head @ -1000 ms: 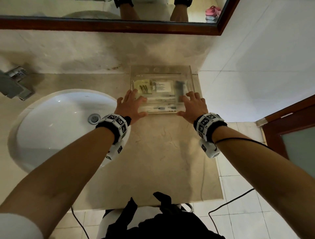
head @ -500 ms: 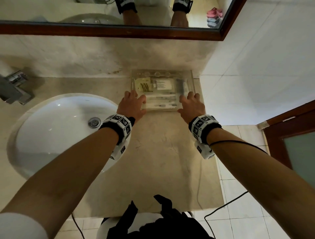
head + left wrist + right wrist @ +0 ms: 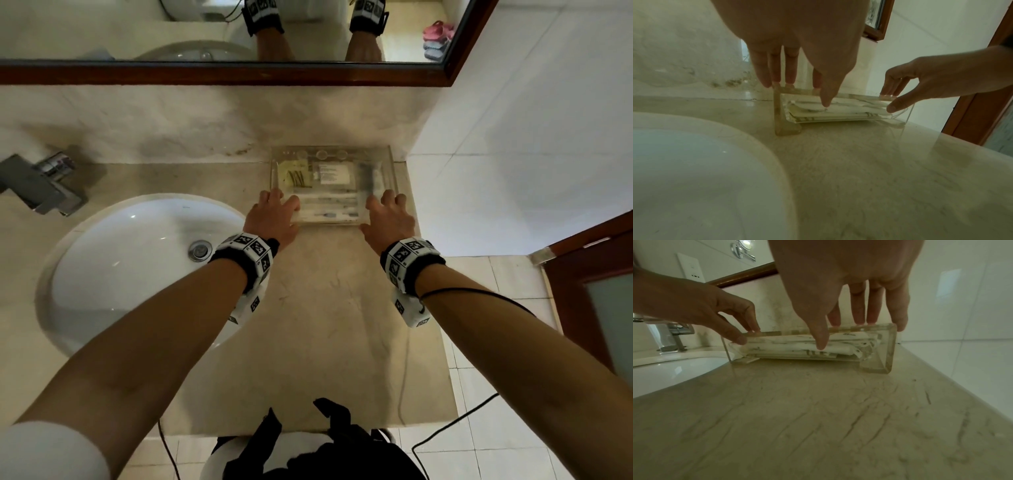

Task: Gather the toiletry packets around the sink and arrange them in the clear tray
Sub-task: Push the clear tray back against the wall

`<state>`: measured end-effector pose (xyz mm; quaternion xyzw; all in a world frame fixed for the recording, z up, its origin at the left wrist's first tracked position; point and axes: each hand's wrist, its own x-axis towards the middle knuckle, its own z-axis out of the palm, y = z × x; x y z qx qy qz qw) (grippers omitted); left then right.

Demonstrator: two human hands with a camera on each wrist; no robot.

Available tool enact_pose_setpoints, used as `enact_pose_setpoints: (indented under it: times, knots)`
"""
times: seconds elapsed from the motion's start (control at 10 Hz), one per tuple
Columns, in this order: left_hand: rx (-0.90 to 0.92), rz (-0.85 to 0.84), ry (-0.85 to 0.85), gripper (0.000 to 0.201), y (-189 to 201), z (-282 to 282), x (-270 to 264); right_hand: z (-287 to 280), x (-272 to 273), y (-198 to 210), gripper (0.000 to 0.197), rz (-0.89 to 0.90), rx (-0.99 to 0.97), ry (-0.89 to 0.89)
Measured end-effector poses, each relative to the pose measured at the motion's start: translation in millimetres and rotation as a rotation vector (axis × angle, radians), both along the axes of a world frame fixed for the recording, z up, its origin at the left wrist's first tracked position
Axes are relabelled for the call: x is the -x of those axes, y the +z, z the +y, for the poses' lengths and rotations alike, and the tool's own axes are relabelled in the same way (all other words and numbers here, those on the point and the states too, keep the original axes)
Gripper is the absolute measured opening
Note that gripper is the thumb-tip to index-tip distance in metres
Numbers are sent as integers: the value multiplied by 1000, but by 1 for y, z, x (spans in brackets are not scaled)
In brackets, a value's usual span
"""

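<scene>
The clear tray (image 3: pixel 391 161) stands on the beige counter at the back right, close to the backsplash. Several toiletry packets (image 3: pixel 334 174) lie flat inside it, white and pale yellow. My left hand (image 3: pixel 282 202) is at the tray's front left corner, fingertips on the rim (image 3: pixel 780 88) and thumb against the front wall. My right hand (image 3: pixel 382 202) mirrors it at the front right corner, its fingers (image 3: pixel 859 318) straight on the rim (image 3: pixel 888 350) and its thumb on the front wall. Through that wall the stacked packets (image 3: pixel 797 348) show.
A white oval sink (image 3: pixel 130 260) is set into the counter (image 3: pixel 325 325) to the left, with a chrome faucet (image 3: pixel 41 185) behind it. A wood-framed mirror (image 3: pixel 239 73) hangs above. The counter ends just right of the tray. A black cable (image 3: pixel 445 428) trails on the tiled floor.
Both hands have slid the tray away from me toward the backsplash, staying on its front corners.
</scene>
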<state>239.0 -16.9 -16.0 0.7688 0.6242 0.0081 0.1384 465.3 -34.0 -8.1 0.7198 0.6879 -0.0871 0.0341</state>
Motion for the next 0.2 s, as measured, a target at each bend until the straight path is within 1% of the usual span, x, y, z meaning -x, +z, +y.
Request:
enact_pose_setpoints:
  times: [0.1, 0.2]
  knots:
    - [109, 5, -18, 53, 9, -4, 11, 5, -2, 10, 56, -5, 89, 2]
    - [79, -29, 46, 61, 22, -8, 29, 10, -7, 25, 63, 48, 137, -10]
